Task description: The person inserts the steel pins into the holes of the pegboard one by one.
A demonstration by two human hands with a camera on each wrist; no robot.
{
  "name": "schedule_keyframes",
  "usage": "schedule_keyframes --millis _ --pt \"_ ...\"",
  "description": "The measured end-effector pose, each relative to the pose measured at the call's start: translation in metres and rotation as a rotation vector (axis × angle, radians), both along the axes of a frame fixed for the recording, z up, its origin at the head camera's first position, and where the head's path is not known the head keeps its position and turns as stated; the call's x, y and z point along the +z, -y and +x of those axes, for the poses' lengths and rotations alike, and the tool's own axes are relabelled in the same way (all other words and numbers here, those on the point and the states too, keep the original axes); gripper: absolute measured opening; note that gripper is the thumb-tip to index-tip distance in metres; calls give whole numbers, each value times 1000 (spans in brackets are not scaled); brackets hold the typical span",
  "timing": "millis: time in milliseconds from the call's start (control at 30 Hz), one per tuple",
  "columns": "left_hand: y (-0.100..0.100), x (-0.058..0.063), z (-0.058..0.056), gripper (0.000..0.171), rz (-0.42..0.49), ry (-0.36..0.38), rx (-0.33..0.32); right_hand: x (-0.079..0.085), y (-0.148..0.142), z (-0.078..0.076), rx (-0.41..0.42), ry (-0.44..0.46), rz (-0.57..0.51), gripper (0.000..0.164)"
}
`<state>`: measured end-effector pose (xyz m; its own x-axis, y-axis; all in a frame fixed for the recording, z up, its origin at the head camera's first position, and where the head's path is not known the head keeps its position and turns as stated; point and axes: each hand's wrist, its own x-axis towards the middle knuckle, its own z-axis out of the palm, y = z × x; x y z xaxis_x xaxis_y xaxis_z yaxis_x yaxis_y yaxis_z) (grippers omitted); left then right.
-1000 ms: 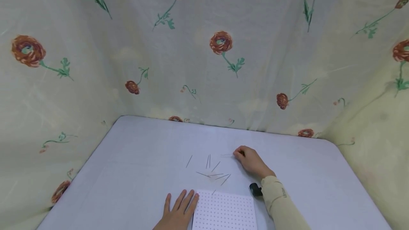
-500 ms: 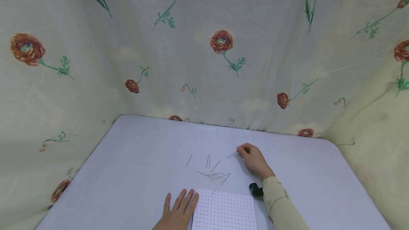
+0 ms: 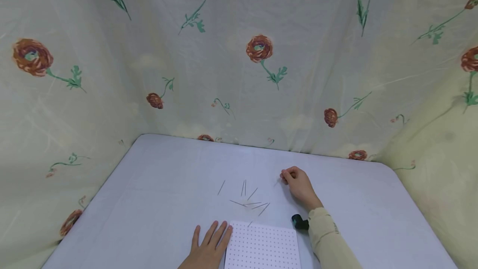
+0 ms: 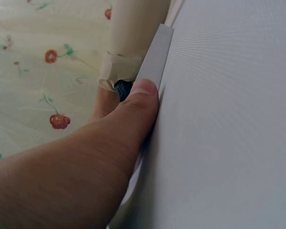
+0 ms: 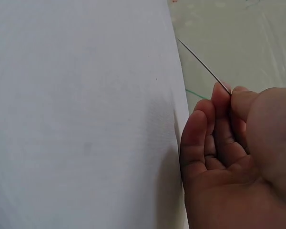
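Note:
In the head view my right hand (image 3: 300, 187) is over the far right part of the table. Its thumb and index finger pinch a needle (image 5: 205, 67), whose thin pointed shaft sticks out past the fingertips in the right wrist view. My left hand (image 3: 207, 247) rests with fingers spread at the left edge of a white perforated board (image 3: 263, 246). In the left wrist view the thumb (image 4: 145, 90) lies along the side of that board. Several more needles (image 3: 252, 194) lie scattered on the table beyond the board, one overlapping its far edge.
The white-covered table (image 3: 160, 202) carries all of this. A black wrist-camera housing (image 3: 299, 222) sits by the right sleeve (image 3: 330, 235). Flower-patterned curtains (image 3: 231, 74) enclose the back and sides.
The right hand has shifted a little right and away from the board. The pinched needle has swung from lying nearly level to slanting down to the left. The left hand stays put.

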<state>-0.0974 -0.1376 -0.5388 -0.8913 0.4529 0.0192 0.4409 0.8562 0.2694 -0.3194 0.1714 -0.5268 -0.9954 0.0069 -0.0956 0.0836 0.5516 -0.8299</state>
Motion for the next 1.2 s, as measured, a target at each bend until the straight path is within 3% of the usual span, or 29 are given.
schedule_keyframes --millis 267,700,900,1200 --pt "1 -1 2 113 9 53 9 8 -3 10 -5 -12 27 26" --pt "4 -2 1 117 -3 6 17 56 10 36 27 -216 68 20" --pt "1 -3 1 116 0 5 13 67 15 48 69 -337 47 14" --pt "-2 -1 -1 117 18 9 -4 82 21 66 96 -443 56 8"
